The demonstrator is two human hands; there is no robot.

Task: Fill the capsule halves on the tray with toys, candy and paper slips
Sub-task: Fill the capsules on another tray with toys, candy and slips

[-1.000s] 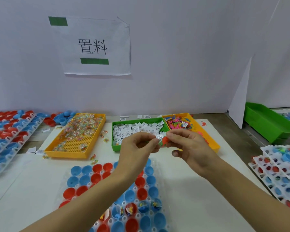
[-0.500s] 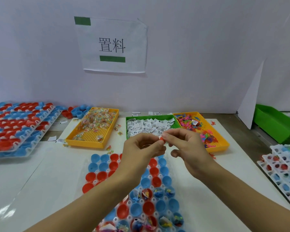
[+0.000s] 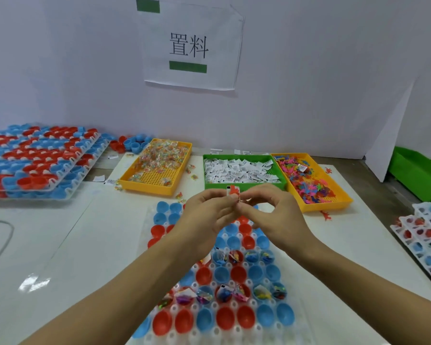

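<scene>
Both hands meet above the far half of the capsule tray (image 3: 292, 327), fingertips together. Left hand (image 3: 204, 215) pinches a small red toy (image 3: 233, 190) plus a white paper slip (image 3: 228, 191) between thumb and fingertips, other fingers curled. Right hand (image 3: 275, 215) has fingers curled in, tips touching the same bundle; whether it actually grips it I cannot tell.

Tray sits near centre on the white table (image 3: 60, 245), red and blue capsule halves (image 3: 237, 319) in rows. Two rows already hold toys, candy and slips; the nearest row and the row between them look empty.

Far side, left to right: yellow candy bin (image 3: 144, 184), green slip bin (image 3: 244, 186), yellow toy bin (image 3: 334, 206). Stacked capsule trays (image 3: 35, 170) far left, more filled trays (image 3: 423, 235) right.
</scene>
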